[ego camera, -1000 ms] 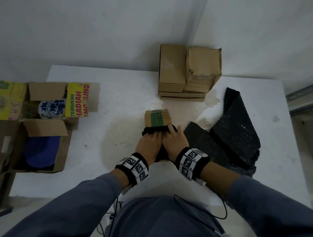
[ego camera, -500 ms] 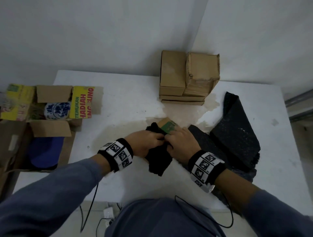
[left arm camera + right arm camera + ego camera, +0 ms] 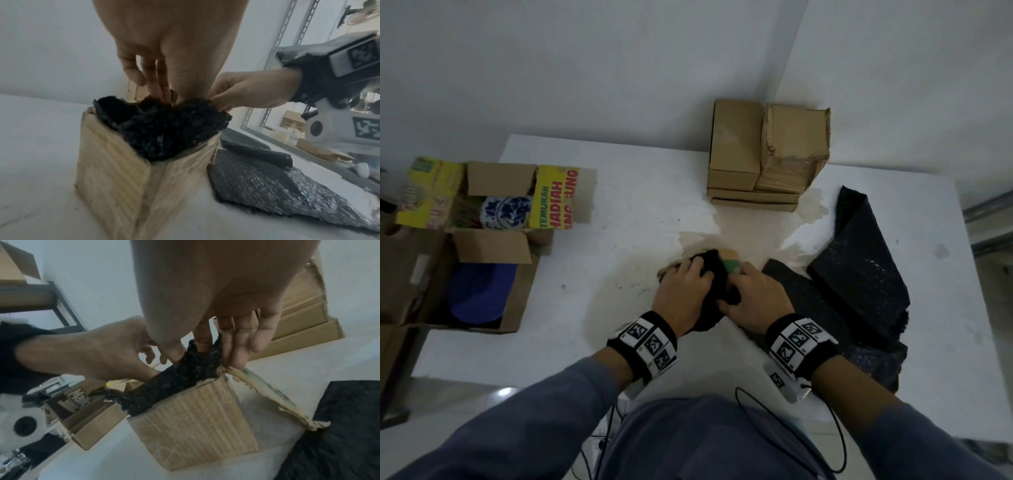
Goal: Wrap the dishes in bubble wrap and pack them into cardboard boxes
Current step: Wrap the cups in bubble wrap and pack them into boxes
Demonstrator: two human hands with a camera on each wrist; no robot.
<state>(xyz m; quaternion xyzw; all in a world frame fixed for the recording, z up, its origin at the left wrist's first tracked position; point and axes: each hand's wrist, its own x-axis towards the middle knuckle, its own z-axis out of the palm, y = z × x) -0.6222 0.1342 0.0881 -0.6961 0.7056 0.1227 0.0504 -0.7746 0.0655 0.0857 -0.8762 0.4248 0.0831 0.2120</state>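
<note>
A: Head view?
B: The small brown cardboard box (image 3: 728,254) is placed near the stacked brown cartons (image 3: 756,161), stuffed with crumpled black bubble wrap (image 3: 713,262).
A: Wrist views?
B: Left: wrap gripped by the left hand (image 3: 174,40), fingers pushed in. Right: wrap edge pinched by the right hand (image 3: 216,280).

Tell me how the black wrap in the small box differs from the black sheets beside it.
The black wrap is crumpled, bulging from the open top of the small box; the black sheets lie spread on the table. The left hand and right hand grip the wrap; no hand holds the sheets. Both look like the same black bubbled material.
</note>
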